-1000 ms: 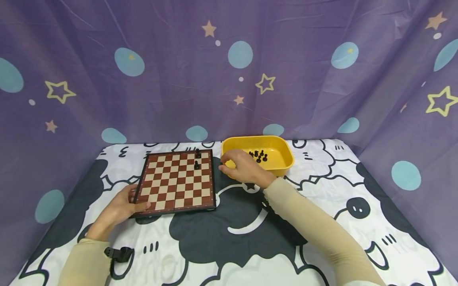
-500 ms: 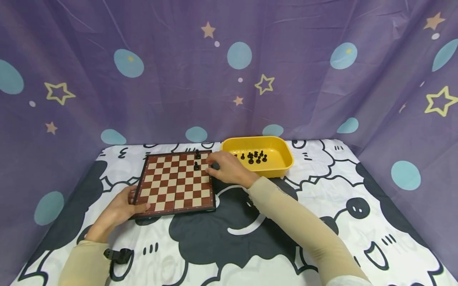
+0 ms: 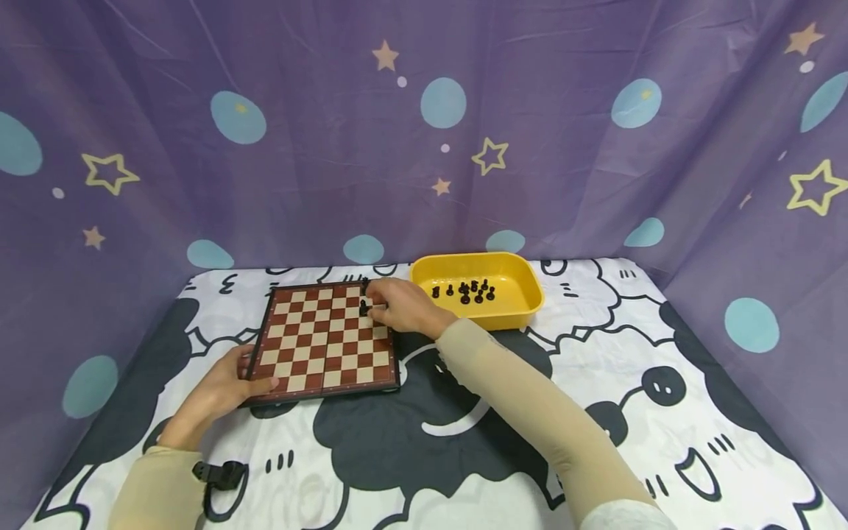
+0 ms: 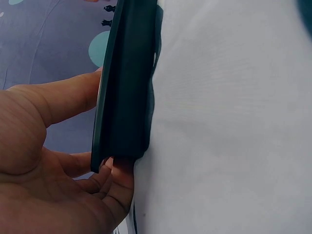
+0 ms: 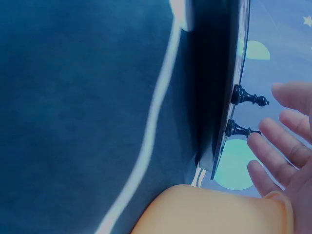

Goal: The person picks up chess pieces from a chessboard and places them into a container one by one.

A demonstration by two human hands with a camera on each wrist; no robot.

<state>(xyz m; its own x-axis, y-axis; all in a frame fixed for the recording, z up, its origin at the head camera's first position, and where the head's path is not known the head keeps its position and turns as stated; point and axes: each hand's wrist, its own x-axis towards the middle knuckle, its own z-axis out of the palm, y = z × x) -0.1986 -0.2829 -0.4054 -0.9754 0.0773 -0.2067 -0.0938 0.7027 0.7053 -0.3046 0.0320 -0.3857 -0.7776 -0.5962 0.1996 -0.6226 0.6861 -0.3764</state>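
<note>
A brown-and-cream chessboard (image 3: 311,338) lies on the table with two black chess pieces on it. My left hand (image 3: 221,380) grips its near left corner; in the left wrist view the thumb (image 4: 73,97) lies on the top face and the fingers curl beneath. Over the right edge, my right hand (image 3: 407,305) is beside the nearer chess piece (image 3: 364,308). In the right wrist view, a bishop-like piece (image 5: 248,96) and a second slim piece (image 5: 238,129) stand close to the fingers (image 5: 273,146), which are apart from the thumb and hold nothing visible.
To the right of the board stands a yellow bin (image 3: 510,313) with several black chess pieces (image 3: 465,294) inside. A cartoon-print cloth (image 3: 397,449) covers the table, and a purple curtain (image 3: 570,199) rises behind it.
My right hand has moved left, from in front of the yellow bin to the pieces on the board's right side. The left hand and the board have stayed in place.
</note>
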